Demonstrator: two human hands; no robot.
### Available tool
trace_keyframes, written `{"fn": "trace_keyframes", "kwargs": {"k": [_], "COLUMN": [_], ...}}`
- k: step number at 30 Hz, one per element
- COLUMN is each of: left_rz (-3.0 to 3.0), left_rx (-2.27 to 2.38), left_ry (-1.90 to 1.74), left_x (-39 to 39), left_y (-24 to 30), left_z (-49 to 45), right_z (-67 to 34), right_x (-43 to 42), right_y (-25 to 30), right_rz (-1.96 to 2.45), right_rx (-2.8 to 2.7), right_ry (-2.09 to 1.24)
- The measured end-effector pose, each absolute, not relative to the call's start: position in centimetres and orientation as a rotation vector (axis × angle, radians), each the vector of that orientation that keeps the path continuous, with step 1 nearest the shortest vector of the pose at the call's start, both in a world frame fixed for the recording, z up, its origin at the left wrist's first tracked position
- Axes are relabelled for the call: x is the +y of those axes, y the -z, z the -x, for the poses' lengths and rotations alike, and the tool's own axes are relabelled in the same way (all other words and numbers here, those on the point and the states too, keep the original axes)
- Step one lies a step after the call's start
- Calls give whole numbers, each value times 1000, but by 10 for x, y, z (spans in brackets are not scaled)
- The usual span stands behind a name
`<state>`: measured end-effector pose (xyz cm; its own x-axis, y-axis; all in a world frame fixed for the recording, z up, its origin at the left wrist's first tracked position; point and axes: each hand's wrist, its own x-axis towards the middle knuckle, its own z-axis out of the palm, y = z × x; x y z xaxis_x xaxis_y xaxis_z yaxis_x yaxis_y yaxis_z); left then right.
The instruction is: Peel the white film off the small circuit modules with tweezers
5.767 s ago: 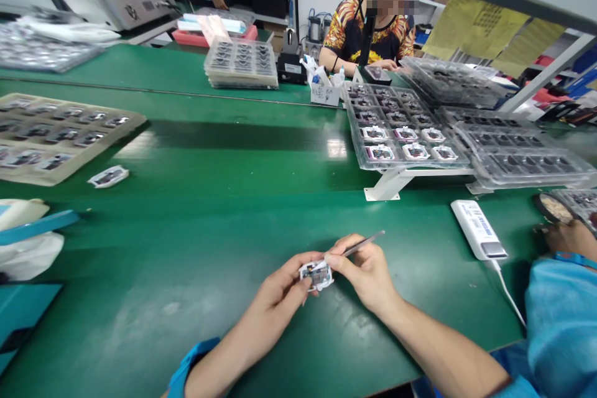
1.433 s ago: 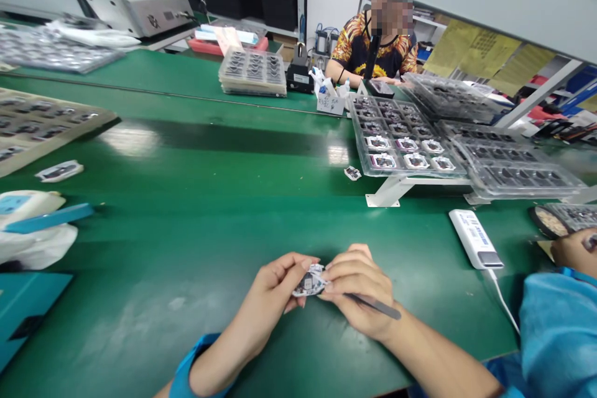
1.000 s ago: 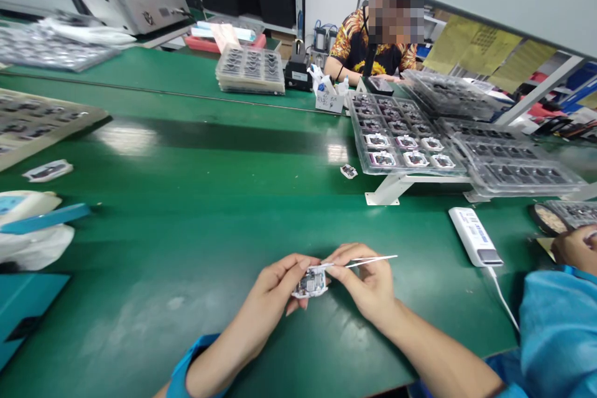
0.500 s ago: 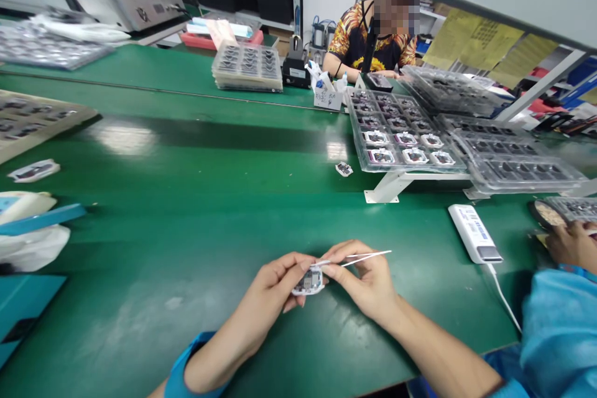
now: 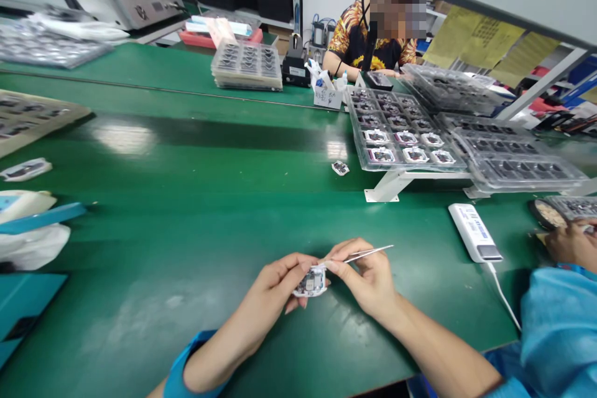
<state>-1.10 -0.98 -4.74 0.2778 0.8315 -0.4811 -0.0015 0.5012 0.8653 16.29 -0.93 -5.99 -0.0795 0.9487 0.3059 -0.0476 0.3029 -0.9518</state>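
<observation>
The white-framed part (image 5: 312, 283) sits pinched in the left hand (image 5: 274, 289).

Green tabletop (image 5: 186, 224); on it, white corded device (image 5: 474, 233); small loose part (image 5: 340, 168); stacked trays (image 5: 247, 82)

electronics assembly workshop: long green bench (image 5: 186, 224), clear tray (image 5: 401, 167) of circuit parts (image 5: 415, 155), co-worker (image 5: 347, 43) opposite

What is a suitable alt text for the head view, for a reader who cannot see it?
A person's left hand holds a small white-framed electronic part while the right hand holds tweezers near it, above a green workbench. Behind, a clear tray of similar parts rests on a white stand.
</observation>
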Motion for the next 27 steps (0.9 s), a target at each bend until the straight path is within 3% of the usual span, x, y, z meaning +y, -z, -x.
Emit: {"fn": "trace_keyframes", "kwargs": {"k": [9, 18, 27], "left_rz": [-916, -916, -890], "left_rx": [1161, 1109, 1089], "left_ry": [-653, -687, -724], "left_x": [-8, -9, -10], "left_y": [44, 53, 51], "left_z": [13, 15, 14], "right_z": [-164, -161, -163], "right_x": [-13, -10, -9], "right_y": [54, 59, 61], "right_rz": [896, 943, 829], "right_rx": [-1609, -1429, -1669], "right_ry": [-812, -1015, -711]}}
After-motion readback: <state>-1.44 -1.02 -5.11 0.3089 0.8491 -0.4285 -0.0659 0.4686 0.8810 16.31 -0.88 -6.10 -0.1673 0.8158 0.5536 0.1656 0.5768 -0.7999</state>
